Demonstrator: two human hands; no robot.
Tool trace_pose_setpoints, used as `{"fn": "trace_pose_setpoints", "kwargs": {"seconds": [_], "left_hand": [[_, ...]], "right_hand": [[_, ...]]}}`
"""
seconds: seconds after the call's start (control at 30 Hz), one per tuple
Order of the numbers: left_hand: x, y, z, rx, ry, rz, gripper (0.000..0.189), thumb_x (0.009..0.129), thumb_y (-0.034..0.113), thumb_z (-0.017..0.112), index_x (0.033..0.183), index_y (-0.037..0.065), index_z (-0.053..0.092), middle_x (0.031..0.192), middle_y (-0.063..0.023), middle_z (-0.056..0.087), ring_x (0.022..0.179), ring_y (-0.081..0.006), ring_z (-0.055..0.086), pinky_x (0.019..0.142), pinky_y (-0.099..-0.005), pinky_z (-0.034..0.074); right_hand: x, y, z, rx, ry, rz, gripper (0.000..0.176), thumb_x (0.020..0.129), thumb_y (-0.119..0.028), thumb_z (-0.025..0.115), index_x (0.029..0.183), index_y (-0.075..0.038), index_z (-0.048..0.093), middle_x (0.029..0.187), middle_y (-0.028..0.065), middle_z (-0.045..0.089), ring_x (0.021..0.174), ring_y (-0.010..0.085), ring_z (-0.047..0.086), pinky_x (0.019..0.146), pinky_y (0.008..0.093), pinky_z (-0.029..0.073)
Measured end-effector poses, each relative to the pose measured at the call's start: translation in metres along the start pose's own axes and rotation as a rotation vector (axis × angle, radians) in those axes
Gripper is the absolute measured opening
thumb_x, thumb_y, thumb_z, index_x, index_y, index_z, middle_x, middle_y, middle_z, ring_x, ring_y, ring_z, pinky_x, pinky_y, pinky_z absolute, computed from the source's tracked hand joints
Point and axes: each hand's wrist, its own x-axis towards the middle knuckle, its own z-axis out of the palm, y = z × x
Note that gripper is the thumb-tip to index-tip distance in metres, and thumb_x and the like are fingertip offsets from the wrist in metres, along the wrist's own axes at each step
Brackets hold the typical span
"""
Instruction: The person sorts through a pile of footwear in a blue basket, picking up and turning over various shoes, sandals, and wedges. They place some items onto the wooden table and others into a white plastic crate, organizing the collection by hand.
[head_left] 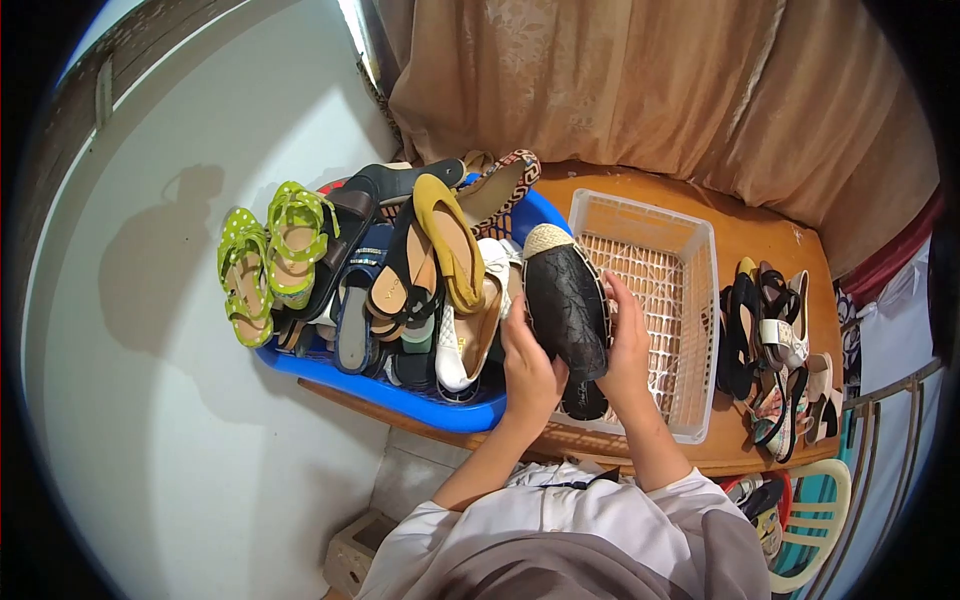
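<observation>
Between my two hands is a pair of black espadrilles [563, 300] with a quilted-looking upper, a woven tan toe patch and stitched edges. One shoe covers most of the other, whose dark end shows below. My left hand [533, 362] grips the left side, fingers wrapped along the edge. On the opposite side my right hand [627, 345] is closed round the right edge. The pair is held above the near left part of a clear plastic basket [698, 330]. Just left of my left hand, a white flat shoe [462, 345] lies in a blue basin [385, 392].
The basin is heaped with shoes, including green polka-dot sandals [245, 275] and a yellow flat [447, 240]. More sandals [770, 350] lie on the wooden table [600, 182] at right. A plastic chair [825, 510] stands beyond its edge; a curtain [640, 80] hangs behind.
</observation>
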Motion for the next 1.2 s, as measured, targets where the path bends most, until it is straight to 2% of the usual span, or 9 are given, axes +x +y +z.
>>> {"fn": "trace_pose_setpoints", "kwargs": {"seconds": [0.03,0.13,0.17,0.3,0.5,0.63,0.77,0.97,1.2], "left_hand": [[0.002,0.007,-0.002,0.058,0.023,0.037,0.077,0.07,0.006,0.064,0.133,-0.006,0.021,0.119,-0.0283,0.041,0.103,-0.04,0.05,0.09,-0.0399,0.041],[0.008,0.015,-0.006,0.03,-0.043,-0.029,0.07,0.071,-0.004,0.055,0.133,-0.006,0.025,0.121,-0.0296,0.042,0.108,-0.0448,0.047,0.091,-0.0428,0.039],[0.009,0.011,-0.007,0.124,-0.065,0.008,0.08,0.066,-0.012,0.052,0.138,0.002,0.019,0.11,-0.027,0.046,0.099,-0.0456,0.051,0.083,-0.0449,0.044],[0.01,-0.002,-0.011,0.123,-0.147,0.024,0.08,0.066,-0.013,0.051,0.139,0.003,0.022,0.109,-0.0254,0.047,0.095,-0.044,0.053,0.079,-0.0446,0.046],[0.006,0.008,-0.01,-0.048,-0.049,-0.099,0.078,0.064,-0.008,0.059,0.135,-0.002,0.026,0.119,-0.0251,0.045,0.106,-0.0408,0.049,0.087,-0.0419,0.044],[0.008,0.024,-0.009,0.154,0.042,0.017,0.087,0.065,-0.007,0.061,0.137,-0.004,0.013,0.121,-0.0279,0.042,0.108,-0.0433,0.047,0.092,-0.0425,0.041],[0.007,0.021,-0.01,0.014,0.02,0.017,0.086,0.066,-0.004,0.063,0.137,-0.004,0.016,0.125,-0.0317,0.042,0.108,-0.0404,0.052,0.088,-0.0391,0.046],[0.008,0.003,-0.009,0.147,0.013,0.031,0.079,0.064,-0.01,0.058,0.136,0.001,0.027,0.1,-0.0267,0.058,0.086,-0.0386,0.061,0.072,-0.0398,0.05],[0.002,-0.009,-0.017,0.012,-0.045,-0.037,0.072,0.062,-0.012,0.057,0.131,0.005,0.041,0.082,-0.0245,0.06,0.074,-0.0368,0.063,0.064,-0.0409,0.049]], "right_hand": [[0.001,-0.002,0.0,-0.018,0.009,-0.006,0.073,0.065,-0.002,0.069,0.131,-0.003,0.038,0.115,0.0205,0.052,0.102,0.0333,0.054,0.089,0.0357,0.043],[0.003,0.01,-0.002,-0.135,-0.054,-0.065,0.068,0.069,-0.001,0.065,0.131,-0.002,0.038,0.116,0.0238,0.05,0.104,0.037,0.054,0.087,0.0381,0.044],[0.005,0.013,-0.001,-0.103,-0.012,-0.086,0.064,0.068,0.001,0.064,0.128,0.0,0.042,0.112,0.0242,0.054,0.1,0.0369,0.056,0.085,0.0377,0.045],[0.005,0.028,0.002,-0.061,-0.005,-0.045,0.06,0.067,-0.001,0.065,0.125,-0.004,0.049,0.105,0.0229,0.059,0.094,0.034,0.061,0.081,0.0357,0.047],[0.008,0.019,0.0,-0.059,-0.041,-0.088,0.063,0.066,-0.002,0.068,0.124,0.002,0.046,0.107,0.0243,0.056,0.098,0.0357,0.058,0.083,0.0374,0.047],[0.005,-0.005,0.001,-0.107,-0.078,-0.112,0.068,0.064,-0.007,0.069,0.125,0.002,0.041,0.11,0.0228,0.053,0.099,0.0363,0.056,0.084,0.0388,0.046],[0.002,-0.009,0.006,-0.067,0.072,-0.119,0.06,0.068,-0.008,0.067,0.123,0.001,0.045,0.113,0.0229,0.054,0.104,0.0339,0.054,0.088,0.0381,0.043],[0.006,0.007,0.009,-0.054,0.066,-0.074,0.052,0.07,-0.001,0.064,0.119,0.001,0.049,0.108,0.0203,0.059,0.098,0.0315,0.06,0.076,0.0341,0.049],[0.0,0.013,0.007,-0.057,-0.055,-0.053,0.056,0.066,0.0,0.067,0.119,0.001,0.05,0.101,0.022,0.062,0.094,0.0312,0.063,0.078,0.0328,0.049]]}}
